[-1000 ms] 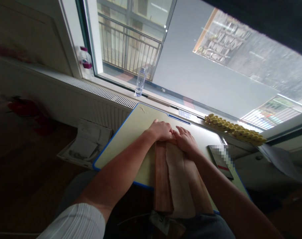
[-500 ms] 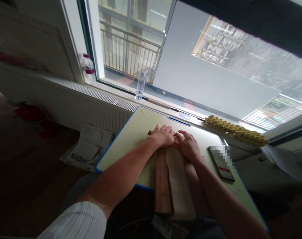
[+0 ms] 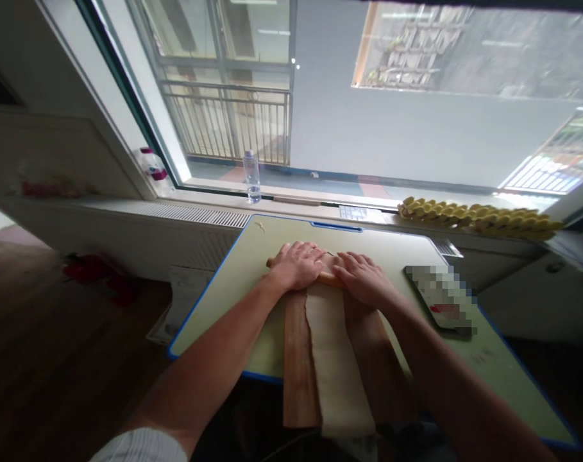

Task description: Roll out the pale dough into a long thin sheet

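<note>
A pale, long strip of dough (image 3: 333, 346) runs down the middle of a wooden board (image 3: 298, 366), its left edge uneven. Across the far part of the dough lies a wooden rolling pin (image 3: 330, 280), mostly covered by both hands; its left end pokes out. My left hand (image 3: 298, 264) rests on the pin's left part, fingers stretched forward over it. On the right part lies my right hand (image 3: 361, 274), also with its fingers extended and palm down. The dough's near end reaches the board's near edge, which overhangs the table.
The board lies on a small light-green table (image 3: 238, 289) with a blue rim. A phone-like dark slab (image 3: 440, 301), partly pixelated, lies at right. On the windowsill are a water bottle (image 3: 251, 178) and yellow egg trays (image 3: 474, 217). A red fire extinguisher (image 3: 96, 273) stands at left.
The camera view has tilted and shifted. On the rolling pin, both hands now show flatter, more extended fingers, and more of the dough strip and board is visible.
</note>
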The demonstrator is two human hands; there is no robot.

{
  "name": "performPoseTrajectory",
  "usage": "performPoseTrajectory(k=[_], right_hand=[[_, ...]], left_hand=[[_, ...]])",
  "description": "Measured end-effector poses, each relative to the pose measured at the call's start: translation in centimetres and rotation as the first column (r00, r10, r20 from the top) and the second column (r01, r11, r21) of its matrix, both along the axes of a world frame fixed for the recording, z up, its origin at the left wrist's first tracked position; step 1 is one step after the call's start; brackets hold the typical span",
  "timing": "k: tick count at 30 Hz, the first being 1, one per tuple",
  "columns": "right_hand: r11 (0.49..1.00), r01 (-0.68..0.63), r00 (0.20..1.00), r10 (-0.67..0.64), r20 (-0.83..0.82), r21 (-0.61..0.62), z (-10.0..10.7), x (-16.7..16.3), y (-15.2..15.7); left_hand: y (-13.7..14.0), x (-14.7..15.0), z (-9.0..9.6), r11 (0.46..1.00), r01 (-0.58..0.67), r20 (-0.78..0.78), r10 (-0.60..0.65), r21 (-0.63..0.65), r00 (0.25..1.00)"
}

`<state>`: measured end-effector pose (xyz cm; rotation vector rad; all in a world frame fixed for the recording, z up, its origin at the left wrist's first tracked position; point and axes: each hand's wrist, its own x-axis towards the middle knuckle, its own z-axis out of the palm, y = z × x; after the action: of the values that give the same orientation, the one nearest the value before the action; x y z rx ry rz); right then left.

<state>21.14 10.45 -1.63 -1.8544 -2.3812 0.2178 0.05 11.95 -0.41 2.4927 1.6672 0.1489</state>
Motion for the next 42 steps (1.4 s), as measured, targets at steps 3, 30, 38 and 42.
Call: performPoseTrajectory(k=[3, 30, 38, 42], right_hand=[[1.0, 0.0, 0.998, 0.0, -0.061, 0.009, 0.4, 0.6, -0.2], [0.997, 0.011, 0.974, 0.008, -0.225, 0.079, 1.4, 0.7, -1.4], [0.986, 0.075, 0.982, -0.047, -0.185, 0.146, 1.7, 0.2, -3.3], [0.972, 0.146, 0.982, -0.12, -0.142, 0.185, 1.6, 0.0, -4.8]], left_hand=[[-0.5, 0.1, -0.1, 0.998, -0.044, -0.05, 0.046, 0.045, 0.998], [-8.3, 0.1, -0.3, 0.971, -0.204, -0.058, 0.212, 0.126, 0.976], [-8.8, -0.3, 0.2, 0.977, -0.177, -0.014, 0.18, 0.121, 0.984], [-7.1, -2.2, 0.8, 0.975, -0.172, 0.061, 0.164, 0.141, 0.985]])
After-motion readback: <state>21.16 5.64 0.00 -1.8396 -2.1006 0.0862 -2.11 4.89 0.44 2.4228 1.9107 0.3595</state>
